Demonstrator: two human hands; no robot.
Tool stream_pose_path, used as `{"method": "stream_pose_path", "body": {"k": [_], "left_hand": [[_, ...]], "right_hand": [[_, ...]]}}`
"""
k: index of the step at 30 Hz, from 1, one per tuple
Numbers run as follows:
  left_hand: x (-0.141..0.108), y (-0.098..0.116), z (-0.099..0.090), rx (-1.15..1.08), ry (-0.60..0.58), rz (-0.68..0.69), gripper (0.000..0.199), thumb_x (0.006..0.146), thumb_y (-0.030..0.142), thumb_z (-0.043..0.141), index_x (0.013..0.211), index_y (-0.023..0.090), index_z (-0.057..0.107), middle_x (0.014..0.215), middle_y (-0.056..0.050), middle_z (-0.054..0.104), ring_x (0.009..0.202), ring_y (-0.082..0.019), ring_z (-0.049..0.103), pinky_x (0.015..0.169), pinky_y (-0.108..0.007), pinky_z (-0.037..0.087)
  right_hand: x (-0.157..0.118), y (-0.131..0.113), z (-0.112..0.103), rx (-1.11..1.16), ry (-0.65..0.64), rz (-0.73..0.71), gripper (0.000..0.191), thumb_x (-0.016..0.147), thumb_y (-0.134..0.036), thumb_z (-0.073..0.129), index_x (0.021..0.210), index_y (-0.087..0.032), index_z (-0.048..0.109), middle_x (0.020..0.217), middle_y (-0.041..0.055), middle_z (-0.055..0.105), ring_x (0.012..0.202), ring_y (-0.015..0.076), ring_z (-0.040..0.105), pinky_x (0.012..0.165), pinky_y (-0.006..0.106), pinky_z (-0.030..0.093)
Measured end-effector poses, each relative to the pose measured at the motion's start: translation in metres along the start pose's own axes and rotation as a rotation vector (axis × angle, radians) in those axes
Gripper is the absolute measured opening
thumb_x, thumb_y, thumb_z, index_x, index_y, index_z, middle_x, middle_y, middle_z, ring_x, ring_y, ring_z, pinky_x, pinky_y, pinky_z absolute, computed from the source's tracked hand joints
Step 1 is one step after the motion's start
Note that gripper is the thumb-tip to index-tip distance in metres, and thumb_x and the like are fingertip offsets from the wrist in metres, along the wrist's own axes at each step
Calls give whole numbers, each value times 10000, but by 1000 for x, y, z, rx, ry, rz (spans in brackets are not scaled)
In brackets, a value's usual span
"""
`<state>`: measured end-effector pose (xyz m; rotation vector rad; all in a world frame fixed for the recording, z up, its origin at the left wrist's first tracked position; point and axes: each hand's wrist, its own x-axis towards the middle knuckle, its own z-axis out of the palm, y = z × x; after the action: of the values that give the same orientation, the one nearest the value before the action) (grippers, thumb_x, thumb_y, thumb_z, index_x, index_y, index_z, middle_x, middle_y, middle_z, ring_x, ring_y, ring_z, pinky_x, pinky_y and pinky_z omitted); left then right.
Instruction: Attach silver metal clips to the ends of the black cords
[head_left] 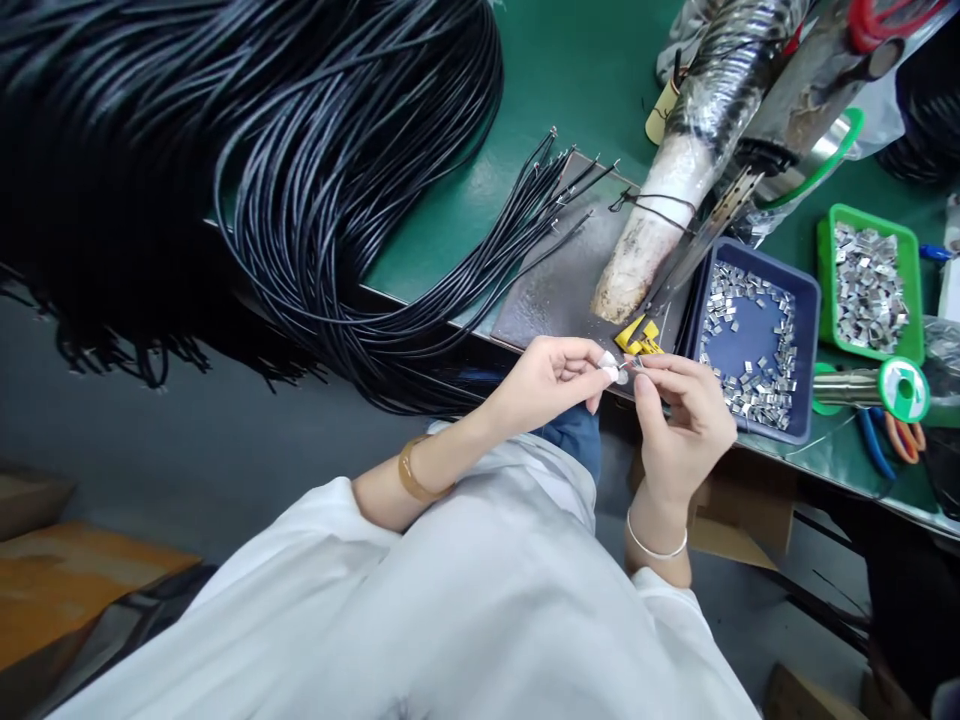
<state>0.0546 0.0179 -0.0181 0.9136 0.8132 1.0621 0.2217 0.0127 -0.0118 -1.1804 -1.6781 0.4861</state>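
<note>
My left hand (559, 372) is closed in a pinch at the table's front edge, with white coverings on its fingertips. Facing it, my right hand (684, 410) pinches with thumb and index finger. The fingertips of both hands nearly meet. A thin, light strand shows between them, but what each hand holds is too small to make out. Just beyond the fingertips lies a yellow piece (639, 336) on a grey metal plate (551, 285). Beside my right hand stands a dark blue tray (806, 330) holding many small metal parts.
Bundled black cables (360, 180) cover the left, their stripped ends lying on the plate. A wrapped white duct (660, 215) slants down from above. To the right are a green basket (916, 290) of metal pieces, a solder spool (904, 390) and orange-and-blue-handled pliers (877, 443).
</note>
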Motion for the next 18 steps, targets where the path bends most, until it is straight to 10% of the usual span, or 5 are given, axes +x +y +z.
{"method": "stream_pose_path", "body": {"k": [10,18], "left_hand": [[-4,8,2,97,2,-7,238,766,330,795,739,114,696,614,-15,642,560,-85,560,562,-195,467],[-3,11,-3,135,-92,-70,209,794,284,773,737,102,689,552,20,557,515,-59,475,498,-175,371]], "right_hand": [[1,4,-2,192,-131,140,49,866,-208,705,897,-235,731,980,30,711,909,155,707,716,281,623],[0,-3,-7,-53,-120,-166,200,851,-93,687,969,-250,727,1009,16,734,922,154,708,856,331,614]]}}
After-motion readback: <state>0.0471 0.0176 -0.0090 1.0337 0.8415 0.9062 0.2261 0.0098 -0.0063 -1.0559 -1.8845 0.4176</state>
